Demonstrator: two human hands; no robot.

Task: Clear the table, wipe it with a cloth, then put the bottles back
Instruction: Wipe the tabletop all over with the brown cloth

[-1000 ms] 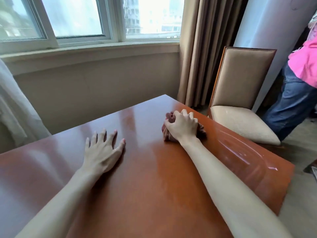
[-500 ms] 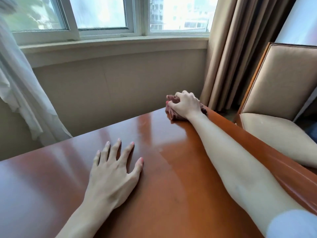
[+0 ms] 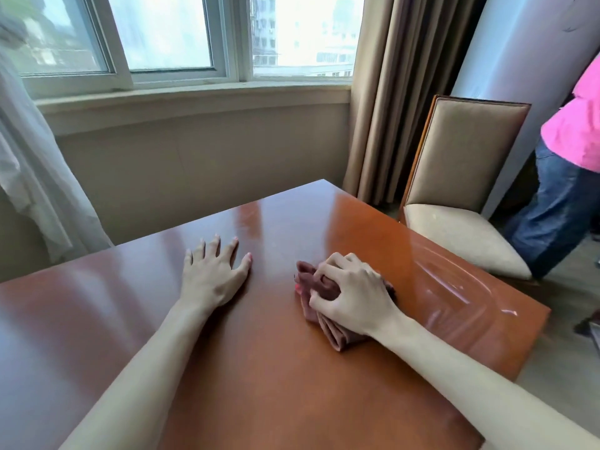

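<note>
glossy wooden table (image 3: pixel 269 368) fills the lower frame. right hand (image 3: pixel 354 293) at centre right grips a bunched reddish cloth (image 3: pixel 328 329) against it; left hand (image 3: pixel 211 274) rests flat at centre, fingers spread.

The table (image 3: pixel 276 368) fills the lower frame. The left hand (image 3: pixel 212 277) lies on it at centre left, with the right hand (image 3: pixel 352 295) on a cloth (image 3: pixel 336 334) just right of it. A chair (image 3: pixel 461 196) stands beyond the table's right edge, a person (image 3: pixel 565 190) at far right, a window (image 3: pixel 181 37) across the top.
</note>
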